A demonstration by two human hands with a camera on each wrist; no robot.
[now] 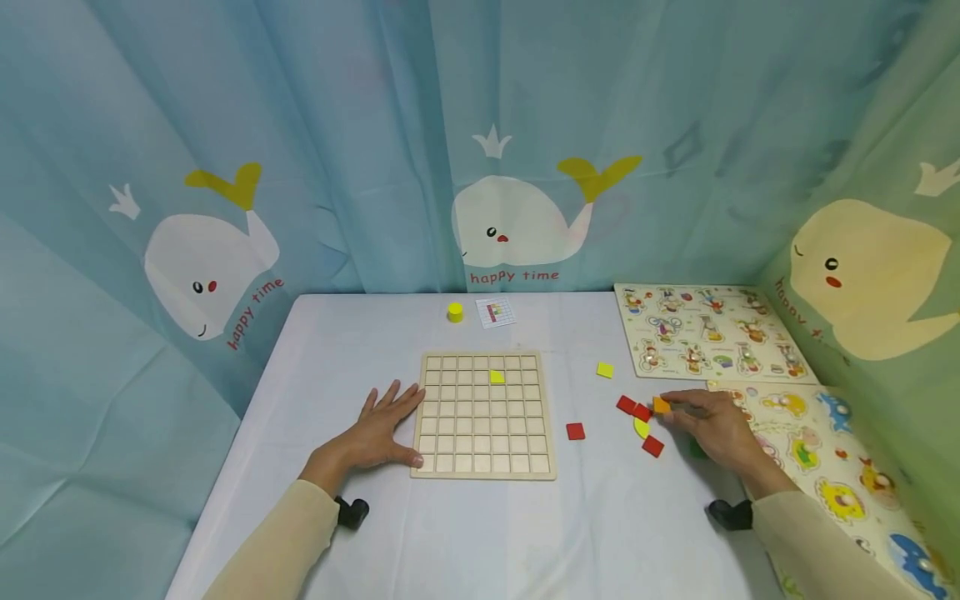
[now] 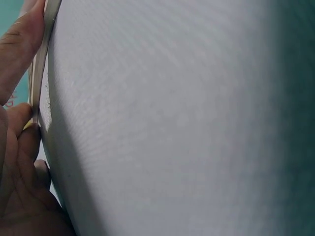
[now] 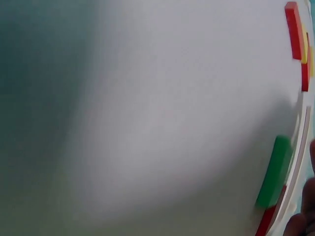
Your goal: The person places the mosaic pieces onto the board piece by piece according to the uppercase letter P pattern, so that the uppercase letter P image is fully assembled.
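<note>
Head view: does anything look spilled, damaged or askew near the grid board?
Nothing looks spilled or visibly damaged. The red tiles right of the grid board lie at mixed angles, one stray tile apart from the cluster: untidy, but hardly odd.

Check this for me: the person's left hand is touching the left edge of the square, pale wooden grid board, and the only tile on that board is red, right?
Not quite: the only tile on the square, pale wooden grid board is yellow, as the head view shows. The left hand does touch the board's left edge.
</note>
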